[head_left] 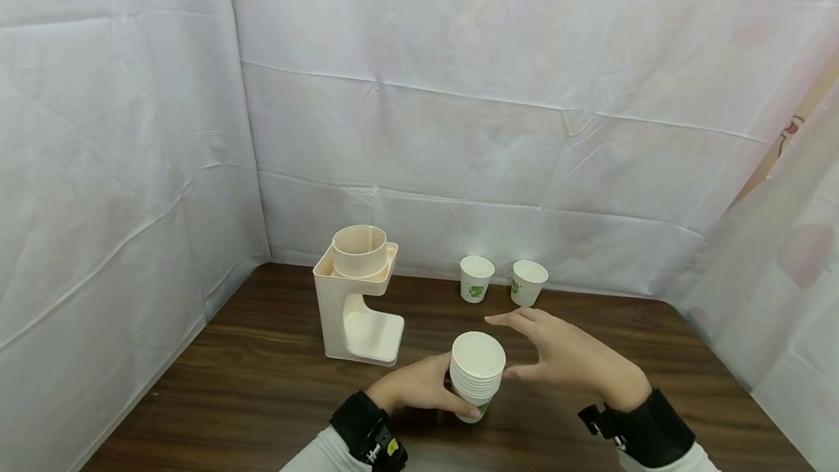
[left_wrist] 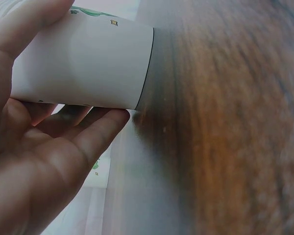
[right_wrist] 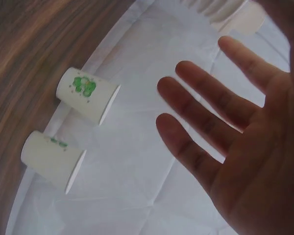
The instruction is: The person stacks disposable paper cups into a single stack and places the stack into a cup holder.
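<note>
A nested stack of white paper cups [head_left: 477,370] is gripped low down by my left hand [head_left: 422,387], thumb on the near side. In the left wrist view the bottom cup [left_wrist: 88,63] shows green print, and its base is close over the wood. My right hand [head_left: 570,355] hangs to the right of the stack with its fingers spread and nothing in them; the right wrist view shows the open palm [right_wrist: 255,147]. Beyond it, two single paper cups stand upright at the back, a left one [head_left: 475,280] and a right one [head_left: 528,282].
On the left of the dark wooden table [head_left: 249,377] stands a cream stand [head_left: 336,319] with a round cylinder [head_left: 359,253] in its top and a flat base plate. White cloth [head_left: 459,130] walls off the back and the sides.
</note>
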A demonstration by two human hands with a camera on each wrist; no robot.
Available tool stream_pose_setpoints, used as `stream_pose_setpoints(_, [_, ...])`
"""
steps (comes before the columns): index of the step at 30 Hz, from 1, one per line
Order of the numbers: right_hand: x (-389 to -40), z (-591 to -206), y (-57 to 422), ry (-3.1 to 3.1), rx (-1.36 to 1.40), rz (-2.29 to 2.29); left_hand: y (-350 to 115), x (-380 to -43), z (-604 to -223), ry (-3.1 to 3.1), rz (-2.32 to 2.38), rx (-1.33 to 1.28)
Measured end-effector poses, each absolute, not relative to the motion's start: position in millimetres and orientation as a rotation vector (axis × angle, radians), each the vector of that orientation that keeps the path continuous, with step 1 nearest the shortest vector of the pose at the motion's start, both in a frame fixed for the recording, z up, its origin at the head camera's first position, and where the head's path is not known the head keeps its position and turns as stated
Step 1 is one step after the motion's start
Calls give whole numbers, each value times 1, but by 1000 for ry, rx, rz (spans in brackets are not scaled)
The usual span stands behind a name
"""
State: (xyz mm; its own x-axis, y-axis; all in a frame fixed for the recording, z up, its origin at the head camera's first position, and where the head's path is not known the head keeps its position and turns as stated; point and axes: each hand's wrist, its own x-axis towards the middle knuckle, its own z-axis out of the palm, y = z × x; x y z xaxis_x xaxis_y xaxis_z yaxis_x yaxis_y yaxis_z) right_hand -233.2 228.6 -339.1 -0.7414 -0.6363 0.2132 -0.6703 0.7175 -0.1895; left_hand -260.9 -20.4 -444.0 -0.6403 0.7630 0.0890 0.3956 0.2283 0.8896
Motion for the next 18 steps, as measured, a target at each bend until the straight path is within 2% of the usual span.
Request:
stream_pose_setpoints(10, [-252,-347,239,-2811,930,395,-21,-261,-445,2158,1362,1071])
stream_pose_setpoints(18, [-281,-357,248,-2656,871,340,-21,-261,-444,2169,1361,1090])
